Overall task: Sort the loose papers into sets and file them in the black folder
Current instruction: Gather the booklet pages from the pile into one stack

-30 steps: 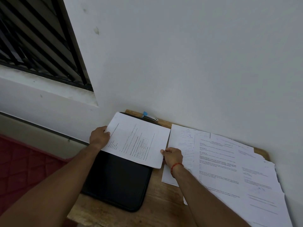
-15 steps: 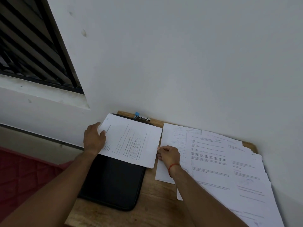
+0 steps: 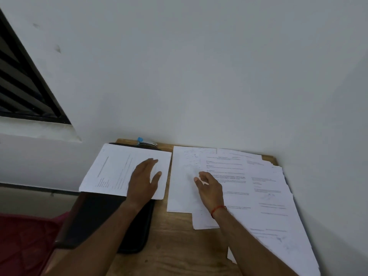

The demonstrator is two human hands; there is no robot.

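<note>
You have a single view, worn on your head, looking forward and down at the table [image 3: 179,246] from close over its near edge. Your left hand [image 3: 144,180] and right hand [image 3: 211,188] sit lower-middle in it; the far wall [image 3: 199,66] fills the upper half.

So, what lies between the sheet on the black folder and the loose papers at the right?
Only a narrow strip of bare wooden table, in the head view.
</note>
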